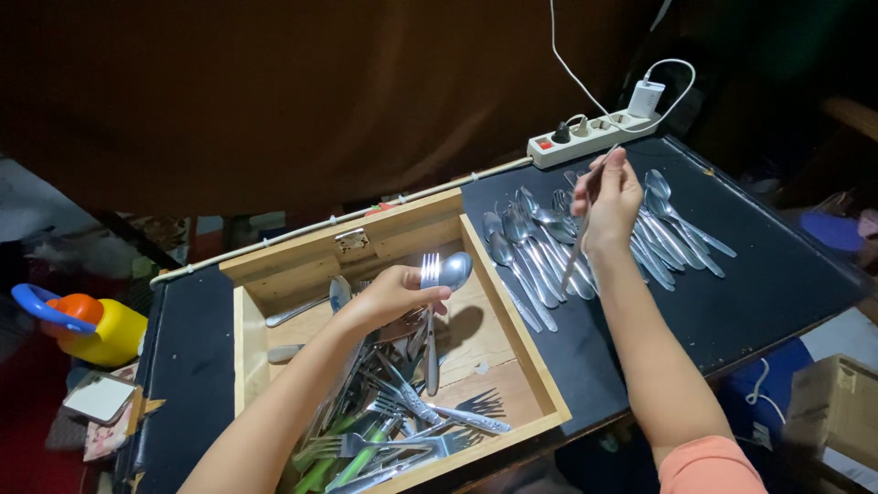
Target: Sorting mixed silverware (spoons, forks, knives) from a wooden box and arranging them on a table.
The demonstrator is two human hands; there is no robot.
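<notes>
Over the wooden box [384, 233] our left hand [389, 295] pinches a fork [430, 316] and spoon [455, 270] together, while right of it our right hand [608, 197] grips another utensil [581, 247] above the sorted spoons [540, 252], probably keeping kinds separate.

A white power strip [593, 137] with charger [646, 97]; a yellow, perhaps plastic, jug [108, 334] at left.

The black table [777, 274] holds a wooden box [512, 348], rows of spoons [535, 261], and a white power strip [594, 137] at its far edge.
</notes>
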